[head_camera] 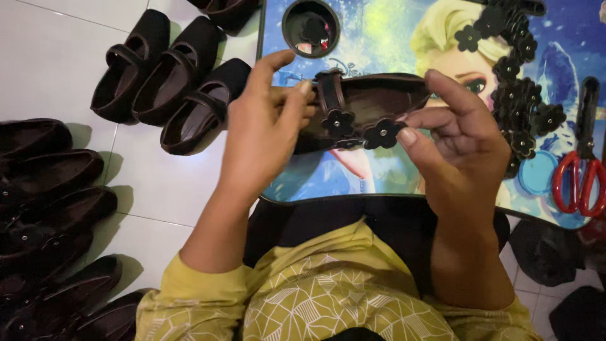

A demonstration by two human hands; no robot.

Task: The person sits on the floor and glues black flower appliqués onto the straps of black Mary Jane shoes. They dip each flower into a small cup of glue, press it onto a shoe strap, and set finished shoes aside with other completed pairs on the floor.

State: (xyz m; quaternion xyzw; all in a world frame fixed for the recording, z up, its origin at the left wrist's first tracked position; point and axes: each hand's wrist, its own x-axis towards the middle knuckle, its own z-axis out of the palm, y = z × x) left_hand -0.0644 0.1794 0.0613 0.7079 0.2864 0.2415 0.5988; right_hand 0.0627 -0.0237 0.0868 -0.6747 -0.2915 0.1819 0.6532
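Observation:
A small dark brown strap shoe is held up over a low table. My left hand grips its heel end and strap, fingers closed around it. My right hand holds the toe end between thumb and fingers, and its fingertip presses a dark flower-shaped ornament against the shoe's side. A second flower ornament sits on the strap beside it.
The low table has a colourful cartoon-print top. On it lie a pile of dark flower ornaments, red-handled scissors and a round black cup. Rows of dark shoes stand on the white tiled floor at left.

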